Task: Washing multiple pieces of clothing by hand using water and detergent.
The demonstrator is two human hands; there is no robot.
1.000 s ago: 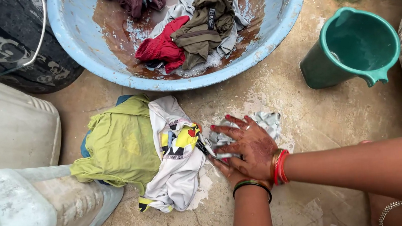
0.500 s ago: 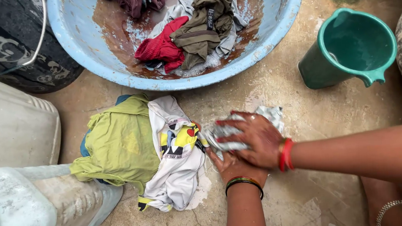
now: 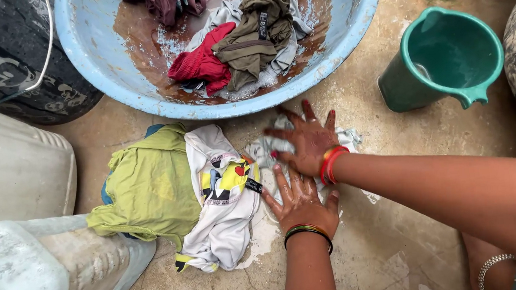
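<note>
The small pale soapy cloth (image 3: 344, 138) lies on the concrete floor (image 3: 403, 238) just below the middle of the frame, and since half a second ago the right hand (image 3: 307, 139) has slid up along it toward the basin, where before it sat lower and curled over the bunched cloth. Now that hand lies flat, palm down, fingers (image 3: 308, 111) spread wide and pointing to the top of the frame, red bangles at the wrist. The left hand (image 3: 300, 200) has stayed below it, palm pressed on the cloth's near edge, fingers together and pointing up-left, a dark bangle at the wrist. Just left lies a white printed garment (image 3: 222, 198) with a small black tag, touching a yellow-green garment (image 3: 149, 185). Top centre, the blue basin (image 3: 88, 54) holds murky water and clothes; a green jug (image 3: 443, 60) stands upper right.
</note>
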